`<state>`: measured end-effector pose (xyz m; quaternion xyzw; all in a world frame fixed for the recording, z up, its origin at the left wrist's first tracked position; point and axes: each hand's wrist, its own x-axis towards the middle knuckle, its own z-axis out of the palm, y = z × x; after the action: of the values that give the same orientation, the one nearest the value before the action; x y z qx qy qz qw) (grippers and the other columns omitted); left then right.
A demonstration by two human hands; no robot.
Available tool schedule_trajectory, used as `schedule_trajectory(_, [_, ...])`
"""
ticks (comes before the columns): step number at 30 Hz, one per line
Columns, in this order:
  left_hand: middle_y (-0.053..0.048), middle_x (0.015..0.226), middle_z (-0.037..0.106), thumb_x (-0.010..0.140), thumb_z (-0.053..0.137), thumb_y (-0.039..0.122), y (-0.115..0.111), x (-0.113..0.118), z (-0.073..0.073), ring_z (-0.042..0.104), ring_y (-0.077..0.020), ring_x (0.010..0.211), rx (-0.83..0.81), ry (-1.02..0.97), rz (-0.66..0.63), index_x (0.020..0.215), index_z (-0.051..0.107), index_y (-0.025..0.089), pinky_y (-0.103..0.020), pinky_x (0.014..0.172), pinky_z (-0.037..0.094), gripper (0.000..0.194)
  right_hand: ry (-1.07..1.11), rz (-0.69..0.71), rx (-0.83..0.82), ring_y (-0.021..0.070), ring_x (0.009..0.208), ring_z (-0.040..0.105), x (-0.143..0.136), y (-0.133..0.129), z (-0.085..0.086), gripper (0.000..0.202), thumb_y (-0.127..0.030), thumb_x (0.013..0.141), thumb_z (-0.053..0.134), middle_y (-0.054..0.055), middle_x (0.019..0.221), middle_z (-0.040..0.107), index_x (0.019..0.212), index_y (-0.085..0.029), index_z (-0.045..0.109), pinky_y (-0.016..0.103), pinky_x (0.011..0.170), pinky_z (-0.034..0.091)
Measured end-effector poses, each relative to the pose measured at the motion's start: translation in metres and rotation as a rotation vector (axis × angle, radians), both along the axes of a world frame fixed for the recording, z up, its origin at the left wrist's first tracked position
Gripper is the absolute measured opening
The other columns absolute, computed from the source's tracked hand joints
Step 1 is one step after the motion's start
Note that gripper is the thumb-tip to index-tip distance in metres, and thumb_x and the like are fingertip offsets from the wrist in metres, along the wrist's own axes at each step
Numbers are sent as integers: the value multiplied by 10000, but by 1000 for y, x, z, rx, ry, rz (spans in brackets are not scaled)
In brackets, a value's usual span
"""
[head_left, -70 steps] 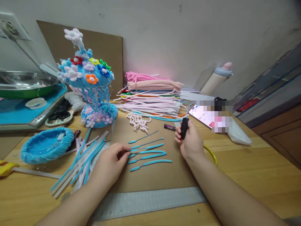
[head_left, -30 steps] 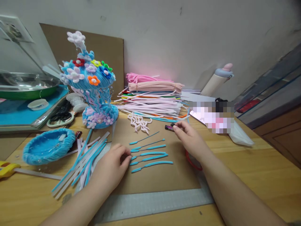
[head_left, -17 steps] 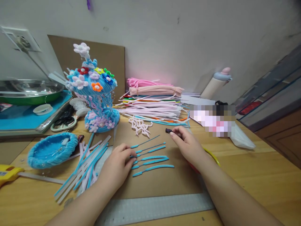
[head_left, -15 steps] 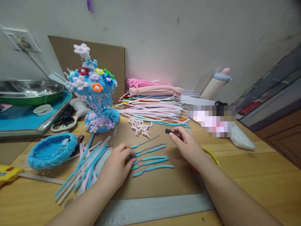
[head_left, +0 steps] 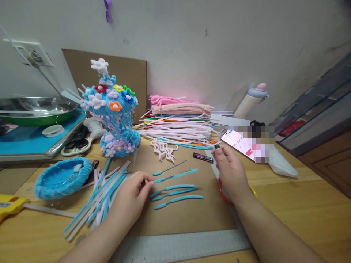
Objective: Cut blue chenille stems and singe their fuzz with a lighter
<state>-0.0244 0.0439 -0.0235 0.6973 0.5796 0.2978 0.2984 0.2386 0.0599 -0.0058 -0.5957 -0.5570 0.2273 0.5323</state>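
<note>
Thumb and forefinger of my left hand point(head_left: 134, 193) are closed at the left end of a blue pipe cleaner point(head_left: 178, 176). It lies among several short blue pipe cleaners point(head_left: 186, 197) on the cardboard sheet point(head_left: 192, 221); the topmost is stripped to a thin dark wire over most of its length. My right hand point(head_left: 231, 171) is closed, raised over the sheet's right side, with a small black piece point(head_left: 217, 147) between its fingertips; its kind does not show. Just left of that hand lies a black labelled tube-like item point(head_left: 203, 157). Curly pale pink pieces point(head_left: 164, 150) sit farther back.
Bundled pipe cleaners point(head_left: 178, 128) are stacked by the wall. A flower-covered blue ornament point(head_left: 109, 102) stands at left, near a fuzzy blue bowl point(head_left: 63, 179), loose strips point(head_left: 95, 204), scissors point(head_left: 76, 146) and a yellow-handled tool point(head_left: 12, 206). Red-and-yellow handles point(head_left: 225, 193) lie under my right forearm; a phone point(head_left: 238, 144) lies beyond.
My right hand has let go of the black labelled item, leaving it on the cardboard, and moved right and up with a small black piece. The pipe cleaner at my left fingers has shifted slightly.
</note>
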Motion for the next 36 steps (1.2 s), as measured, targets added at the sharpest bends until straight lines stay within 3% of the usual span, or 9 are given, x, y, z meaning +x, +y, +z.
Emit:
schedule_trajectory(6, [9, 635, 613, 659, 702, 382, -5, 3, 12, 536, -115, 565, -299, -624, 264, 764, 623, 165, -202, 487, 391, 253, 67, 16, 23, 118, 565, 372, -7, -6, 3, 313, -508, 869, 416, -28, 689, 433, 799, -215, 503, 243, 533, 313])
schedule_trajectory(11, [-17, 685, 662, 561, 803, 234, -7, 8, 19, 612, -103, 639, -502, -963, 340, 744, 634, 136, -194, 617, 521, 268, -32, 236, -103, 135, 607, 425, -28, -17, 1, 281, -464, 882, 399, -23, 672, 437, 794, -213, 488, 251, 566, 352])
schedule_trajectory(17, [-43, 752, 689, 667, 699, 48, -12, 12, 21, 646, -101, 648, -633, -1041, 403, 837, 656, 146, -173, 606, 553, 200, -137, 370, -139, 147, 676, 465, -48, -28, -5, 212, -372, 846, 503, -6, 711, 477, 717, -205, 486, 252, 600, 364])
schedule_trajectory(20, [-42, 698, 676, 680, 673, 18, -14, 15, 21, 628, -83, 584, -708, -1061, 423, 754, 655, 127, -158, 566, 546, 132, -156, 403, -146, 149, 674, 469, -50, -30, -7, 225, -381, 854, 491, -1, 716, 472, 720, -201, 492, 260, 602, 360])
schedule_trajectory(29, [17, 615, 592, 628, 772, 255, -23, 17, 15, 533, -69, 533, -774, -1029, 260, 694, 638, 146, -171, 526, 478, 185, -205, 373, -116, 150, 687, 456, -46, -29, -9, 241, -366, 908, 389, -6, 730, 430, 727, -208, 416, 270, 608, 358])
schedule_trajectory(36, [34, 582, 551, 646, 756, 283, -24, 16, 15, 479, -69, 552, -740, -1054, 244, 674, 641, 156, -175, 556, 414, 173, -267, 259, -95, 151, 656, 446, -41, -23, -12, 206, -330, 850, 475, -15, 689, 437, 691, -211, 422, 268, 581, 335])
